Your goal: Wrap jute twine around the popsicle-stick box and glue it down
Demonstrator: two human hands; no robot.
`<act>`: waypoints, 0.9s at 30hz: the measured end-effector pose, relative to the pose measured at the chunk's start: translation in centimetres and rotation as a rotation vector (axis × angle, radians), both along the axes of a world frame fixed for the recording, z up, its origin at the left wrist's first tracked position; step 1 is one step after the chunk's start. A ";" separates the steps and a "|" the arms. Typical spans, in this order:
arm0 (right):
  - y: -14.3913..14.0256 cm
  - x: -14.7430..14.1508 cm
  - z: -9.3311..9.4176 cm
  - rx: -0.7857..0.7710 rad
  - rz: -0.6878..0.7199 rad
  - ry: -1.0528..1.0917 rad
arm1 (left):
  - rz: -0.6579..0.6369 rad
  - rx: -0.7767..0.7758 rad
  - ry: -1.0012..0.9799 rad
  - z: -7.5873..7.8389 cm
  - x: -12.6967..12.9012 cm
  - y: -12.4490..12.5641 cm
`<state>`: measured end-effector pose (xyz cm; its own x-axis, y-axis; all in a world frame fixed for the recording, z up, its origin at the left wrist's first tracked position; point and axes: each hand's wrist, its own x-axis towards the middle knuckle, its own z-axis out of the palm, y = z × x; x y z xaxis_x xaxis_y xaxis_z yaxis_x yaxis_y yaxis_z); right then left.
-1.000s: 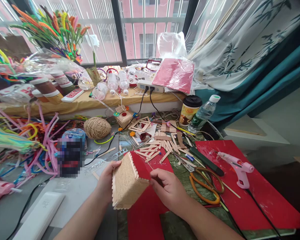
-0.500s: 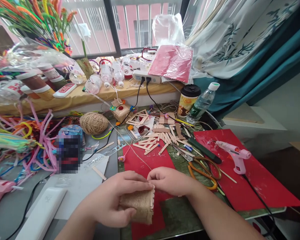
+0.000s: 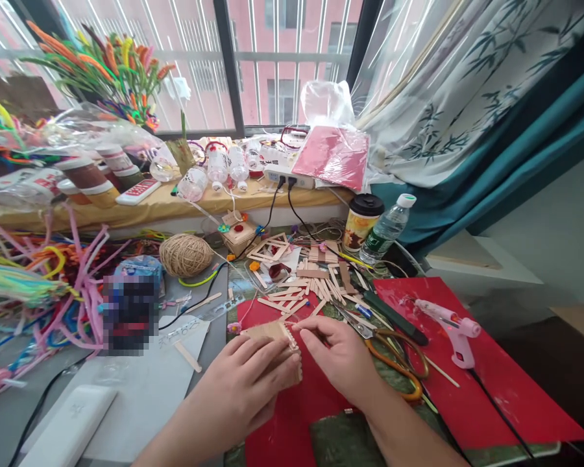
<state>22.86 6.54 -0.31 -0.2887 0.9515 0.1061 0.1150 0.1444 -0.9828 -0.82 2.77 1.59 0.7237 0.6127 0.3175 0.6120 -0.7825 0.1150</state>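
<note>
My left hand (image 3: 241, 383) is wrapped over a small twine-wound craft-stick piece (image 3: 267, 329), whose right edge shows a row of stick ends. Much of the piece is hidden under the fingers. Close against that edge, my right hand (image 3: 338, 353) has thumb and forefinger pinched on a thin strand of twine, hard to make out at the fingertips. Red paper (image 3: 279, 428) lies beneath both hands. Beyond them, to the left, sits a ball of twine (image 3: 185, 254).
Loose craft sticks (image 3: 316, 282) are heaped ahead. Orange-handled scissors (image 3: 399, 363) lie to the right, and a pink glue gun (image 3: 455, 327) rests on red paper. A lidded cup (image 3: 361, 227) and water bottle (image 3: 387, 230) stand behind. Pipe cleaners (image 3: 85, 285) crowd the left.
My left hand has turned the piece, so its upper face now shows above the fingers. My right hand has shifted slightly up along its edge. The camera view has tilted upward.
</note>
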 end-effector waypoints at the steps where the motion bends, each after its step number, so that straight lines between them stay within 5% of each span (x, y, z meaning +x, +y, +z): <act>1: -0.3 -0.2 0.0 0.119 -0.030 -0.076 | 0.020 0.008 0.000 -0.1 0.2 0.0; 5: -0.9 -0.5 -0.5 0.461 0.007 -0.280 | 0.077 0.010 -0.007 -0.5 0.5 -0.1; 10: -1.2 -0.3 -0.7 0.652 0.008 -0.376 | 0.090 0.009 -0.039 -0.7 0.6 -0.3; 27: -1.3 -0.3 -0.8 0.732 -0.022 -0.424 | 0.085 -0.051 -0.090 -0.8 0.2 0.2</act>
